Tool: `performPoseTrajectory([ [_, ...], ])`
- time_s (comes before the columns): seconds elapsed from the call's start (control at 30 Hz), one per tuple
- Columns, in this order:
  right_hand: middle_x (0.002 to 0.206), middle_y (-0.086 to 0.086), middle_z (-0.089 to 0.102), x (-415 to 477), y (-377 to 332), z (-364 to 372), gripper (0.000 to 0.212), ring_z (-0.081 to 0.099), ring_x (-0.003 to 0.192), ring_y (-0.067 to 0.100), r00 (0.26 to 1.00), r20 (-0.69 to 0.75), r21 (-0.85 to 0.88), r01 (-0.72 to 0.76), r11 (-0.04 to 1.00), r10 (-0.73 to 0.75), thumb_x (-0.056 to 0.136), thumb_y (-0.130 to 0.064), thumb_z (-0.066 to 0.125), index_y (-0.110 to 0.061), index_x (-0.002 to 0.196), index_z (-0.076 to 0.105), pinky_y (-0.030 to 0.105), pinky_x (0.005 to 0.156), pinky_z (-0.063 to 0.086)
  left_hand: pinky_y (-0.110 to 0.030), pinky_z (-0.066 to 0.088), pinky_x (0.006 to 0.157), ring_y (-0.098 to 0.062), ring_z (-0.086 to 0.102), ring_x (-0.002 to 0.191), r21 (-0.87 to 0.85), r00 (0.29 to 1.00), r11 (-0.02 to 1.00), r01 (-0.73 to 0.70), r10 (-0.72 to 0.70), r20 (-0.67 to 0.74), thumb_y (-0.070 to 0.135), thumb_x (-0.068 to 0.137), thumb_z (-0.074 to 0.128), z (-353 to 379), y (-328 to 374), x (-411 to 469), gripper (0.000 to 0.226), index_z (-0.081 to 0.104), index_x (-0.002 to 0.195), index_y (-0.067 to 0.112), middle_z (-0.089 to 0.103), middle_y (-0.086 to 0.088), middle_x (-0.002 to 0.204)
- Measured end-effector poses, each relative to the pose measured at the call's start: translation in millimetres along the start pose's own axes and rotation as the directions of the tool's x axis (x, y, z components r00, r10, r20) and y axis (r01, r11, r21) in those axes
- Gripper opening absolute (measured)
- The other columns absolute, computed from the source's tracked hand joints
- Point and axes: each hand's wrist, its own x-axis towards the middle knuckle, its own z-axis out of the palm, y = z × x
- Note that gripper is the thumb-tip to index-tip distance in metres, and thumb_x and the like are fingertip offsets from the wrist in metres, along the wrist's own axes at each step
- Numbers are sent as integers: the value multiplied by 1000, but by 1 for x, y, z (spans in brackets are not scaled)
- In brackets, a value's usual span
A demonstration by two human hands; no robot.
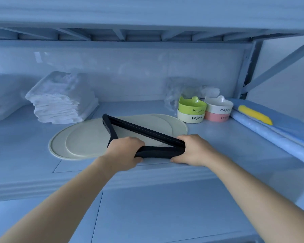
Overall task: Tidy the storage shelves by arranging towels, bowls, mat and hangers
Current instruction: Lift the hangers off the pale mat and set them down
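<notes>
1. The shelf [25, 137] is spreading wide under both hands, its front edge passing beneath the wrists.
2. The towels [58, 102], white and folded in a stack, are sitting well beyond and left of the left hand [125, 149].
3. The mat [84, 137], pale and rounded, is lying flat just beyond both hands and reaching out past the left one.
4. The roll [270, 135], blue, is lying along the shelf's side, right of the right hand [195, 149], with a yellow strip [254, 114] just beside it.
5. The hangers [144, 130], black and bunched in a triangle, are sitting over the mat between the hands, the far corner pointing away past the left hand.
6. The left hand is curling its fingers round the bundle's near bar.
7. The right hand is gripping the bundle's near right corner, fingers wrapped under.
8. Beyond the right hand, the green bowl [191, 106] is sitting on the cream bowl [189, 117], and the white bowl [218, 105] on the pink bowl [216, 117].
</notes>
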Motion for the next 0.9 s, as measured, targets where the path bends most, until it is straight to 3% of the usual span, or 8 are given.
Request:
performPoseTrajectory([
  [0.07, 75, -15, 57, -14, -1, -3, 34, 56, 74, 15, 999, -47, -31, -11, 999, 10, 58, -53, 73, -34, 74, 50, 26, 53, 40, -37, 49, 75, -18, 55, 90, -15, 999, 999, -28, 28, -22, 37, 86, 55, -1, 5, -4, 20, 54, 102, 25, 55, 8, 98],
  [0.2, 92, -13, 63, -41, 10, -14, 51, 59, 86, 16, 991, -115, 1, -72, 997, 71, 58, -56, 74, -32, 100, 58, 31, 68, 50, -33, 47, 71, -15, 53, 87, -4, 989, 993, -116, 116, -87, 37, 87, 54, -11, 26, -4, 17, 53, 101, 27, 52, 10, 93],
  [0.57, 74, -15, 58, -123, 93, -84, 40, 54, 73, 8, 915, -381, 36, -127, 991, 131, 57, -51, 73, -32, 87, 54, 28, 59, 46, -25, 39, 68, -13, 52, 91, 98, 887, 939, -329, 343, -309, 38, 89, 53, -55, 141, 41, 16, 53, 103, 31, 54, 13, 94],
  [0.73, 119, -11, 59, -163, 159, -127, 68, 56, 107, 13, 900, -414, 9, -148, 989, 139, 67, -40, 73, -33, 129, 46, 34, 87, 49, -26, 41, 70, -13, 53, 91, 84, 853, 916, -393, 398, -337, 37, 87, 55, -69, 217, 82, 19, 55, 104, 30, 56, 13, 95],
  [0.9, 129, -13, 55, -184, 227, -162, 74, 54, 114, 12, 887, -425, -8, -206, 979, 183, 71, -42, 70, -31, 137, 39, 31, 91, 46, -27, 43, 72, -12, 54, 92, 79, 834, 900, -429, 428, -348, 36, 86, 57, -70, 288, 130, 18, 55, 104, 30, 57, 13, 96],
])
